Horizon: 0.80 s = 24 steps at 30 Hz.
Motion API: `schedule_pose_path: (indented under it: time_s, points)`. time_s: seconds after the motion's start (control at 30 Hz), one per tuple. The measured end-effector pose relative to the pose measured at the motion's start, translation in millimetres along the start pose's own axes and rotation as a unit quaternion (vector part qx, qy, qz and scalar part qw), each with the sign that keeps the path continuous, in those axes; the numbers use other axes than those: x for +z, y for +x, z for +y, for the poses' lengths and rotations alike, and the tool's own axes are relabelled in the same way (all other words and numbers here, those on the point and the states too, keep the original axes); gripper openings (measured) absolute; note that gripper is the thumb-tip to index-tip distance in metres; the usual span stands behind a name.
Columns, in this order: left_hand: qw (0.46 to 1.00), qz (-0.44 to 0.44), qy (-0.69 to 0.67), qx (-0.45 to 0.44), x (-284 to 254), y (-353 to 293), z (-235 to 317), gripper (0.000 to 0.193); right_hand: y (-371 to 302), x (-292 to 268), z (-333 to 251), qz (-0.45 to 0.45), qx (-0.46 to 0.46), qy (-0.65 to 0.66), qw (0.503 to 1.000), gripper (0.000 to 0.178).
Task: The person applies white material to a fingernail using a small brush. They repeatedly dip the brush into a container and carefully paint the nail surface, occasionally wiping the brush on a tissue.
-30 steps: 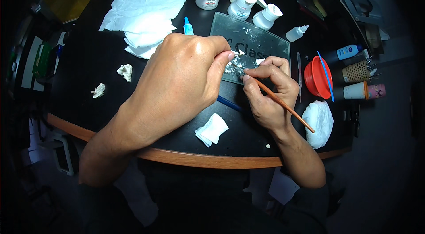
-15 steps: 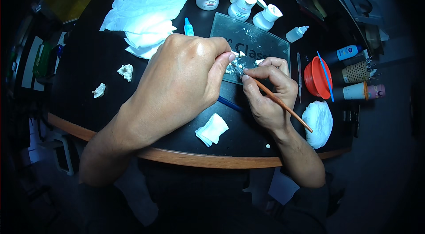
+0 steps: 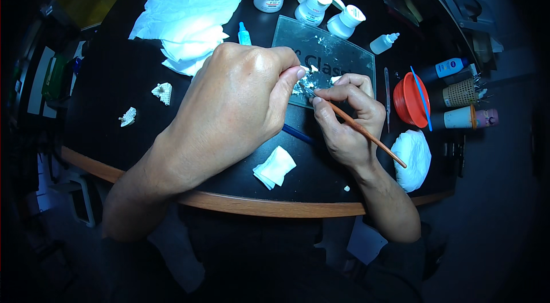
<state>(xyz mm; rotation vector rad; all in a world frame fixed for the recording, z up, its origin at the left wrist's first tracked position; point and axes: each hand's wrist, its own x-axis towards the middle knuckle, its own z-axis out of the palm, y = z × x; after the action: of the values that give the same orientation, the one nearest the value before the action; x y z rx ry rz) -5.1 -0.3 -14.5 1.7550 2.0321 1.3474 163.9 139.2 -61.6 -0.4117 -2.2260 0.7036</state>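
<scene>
My left hand [image 3: 229,99] pinches thumb against forefinger over the glass slab [image 3: 286,34]; what sits between the fingertips is mostly hidden and too small to name. My right hand [image 3: 356,125] holds a slim fine brush [image 3: 391,155] with an orange-brown handle like a pen, its tip close to the left fingertips. Beneath the fingers, white crumbs and small pale pieces [image 3: 313,68] lie scattered on the slab. A dark blue stick [image 3: 298,134] lies on the table between the hands.
White jars [image 3: 312,8] and a dropper bottle [image 3: 384,43] stand behind the slab. A red bowl [image 3: 408,102] and a white wad [image 3: 412,161] sit at the right. Folded tissue [image 3: 275,166] lies in front; white sheets [image 3: 189,11] and two pale models [image 3: 162,93] are left.
The brush has shifted very slightly at its tip and handle end. Both hands stay in nearly the same place, and nothing is let go.
</scene>
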Motion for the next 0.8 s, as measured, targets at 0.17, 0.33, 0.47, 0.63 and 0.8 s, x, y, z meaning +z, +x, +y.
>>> schedule_pose_path:
  time_s: [0.17,0.33,0.47,0.63,0.8]
  points:
    - [1.0,0.001,-0.004,0.001,-1.9,0.0,-0.4,0.016,0.9,0.2,-1.1,-0.007,-0.003,0.0,1.0,0.009]
    - [0.997,-0.024,-0.07,-0.036,-1.6,2.1,1.7,0.018,1.9,-5.4,-1.4,0.013,-0.005,0.014,1.0,0.009]
    - [0.991,-0.069,-0.099,-0.065,-12.1,6.3,17.1,0.017,9.1,-25.5,-10.1,0.059,-0.053,0.118,0.99,0.004]
    - [0.981,-0.096,-0.168,-0.019,-6.7,4.0,15.5,0.014,-1.8,-34.1,-33.2,0.116,-0.05,0.243,0.962,0.015]
    - [0.975,-0.088,-0.187,0.08,0.9,5.0,13.5,0.015,-3.4,-42.8,-34.8,0.053,-0.125,0.281,0.95,0.021]
